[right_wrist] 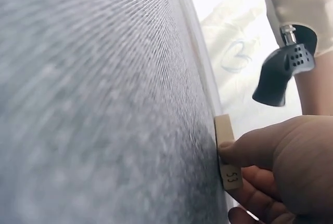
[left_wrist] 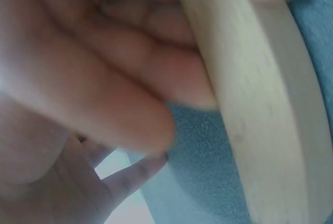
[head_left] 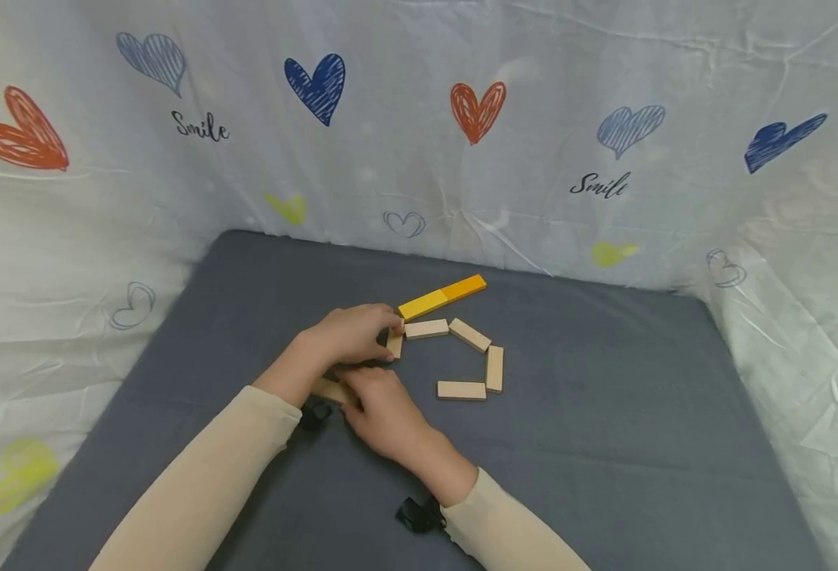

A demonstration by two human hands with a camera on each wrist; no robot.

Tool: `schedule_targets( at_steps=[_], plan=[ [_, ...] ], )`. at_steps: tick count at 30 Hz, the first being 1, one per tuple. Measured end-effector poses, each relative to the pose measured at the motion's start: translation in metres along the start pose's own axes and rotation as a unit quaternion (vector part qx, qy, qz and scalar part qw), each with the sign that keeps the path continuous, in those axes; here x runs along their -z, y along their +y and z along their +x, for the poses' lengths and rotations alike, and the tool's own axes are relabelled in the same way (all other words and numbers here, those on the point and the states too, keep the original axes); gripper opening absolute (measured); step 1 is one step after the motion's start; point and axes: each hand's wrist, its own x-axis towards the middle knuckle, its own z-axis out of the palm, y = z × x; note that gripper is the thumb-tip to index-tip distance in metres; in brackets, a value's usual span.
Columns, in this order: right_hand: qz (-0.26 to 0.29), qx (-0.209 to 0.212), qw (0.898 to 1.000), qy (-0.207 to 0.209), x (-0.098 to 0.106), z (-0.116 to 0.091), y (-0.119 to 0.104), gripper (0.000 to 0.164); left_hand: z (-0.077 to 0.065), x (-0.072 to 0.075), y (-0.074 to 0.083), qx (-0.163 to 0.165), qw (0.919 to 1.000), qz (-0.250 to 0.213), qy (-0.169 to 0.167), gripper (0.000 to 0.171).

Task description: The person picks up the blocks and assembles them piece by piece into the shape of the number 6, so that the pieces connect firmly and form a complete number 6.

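Note:
My left hand grips a plain wooden block at the left end of a curved row of blocks. The left wrist view shows the side of that wooden block close up, with fingertips against it. Just below, my right hand pinches another plain wooden block, partly hidden by the fingers and left wrist. In the right wrist view this block bears the number 53, and the thumb presses on its face.
Pale blocks curve right and down to a lower block. Two yellow-orange blocks lie end to end behind them. Grey cloth covers the table; a white curtain with hearts hangs behind. Black wrist devices sit by the sleeves.

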Motion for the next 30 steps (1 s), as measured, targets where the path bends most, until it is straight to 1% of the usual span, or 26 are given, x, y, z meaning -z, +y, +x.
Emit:
schedule_targets(
  at_steps=[6,9,13,18,22,30],
  plan=[
    [-0.014,-0.012,1.000,-0.010,0.010,-0.011,0.000,0.043,-0.001,0.003,-0.001,-0.006,1.0000,0.007,-0.001,0.039],
    [-0.007,-0.023,1.000,-0.012,0.016,-0.017,0.000,0.045,-0.001,0.002,-0.001,-0.008,1.0000,0.005,0.002,0.040],
    [-0.015,-0.030,0.999,-0.013,0.023,-0.023,0.001,0.047,-0.002,-0.001,-0.002,-0.005,1.0000,0.003,0.008,0.041],
    [-0.027,-0.033,0.999,-0.003,0.030,-0.034,0.005,0.049,-0.003,-0.007,-0.005,-0.011,0.9997,0.006,0.020,0.046],
    [-0.023,-0.039,0.999,0.006,0.034,-0.041,0.010,0.048,-0.004,-0.012,-0.010,-0.022,0.9993,0.007,0.031,0.050],
    [0.004,-0.068,0.997,0.032,0.043,-0.053,0.022,0.045,-0.005,-0.017,-0.018,-0.048,0.9974,-0.001,0.054,0.047]
  ],
)
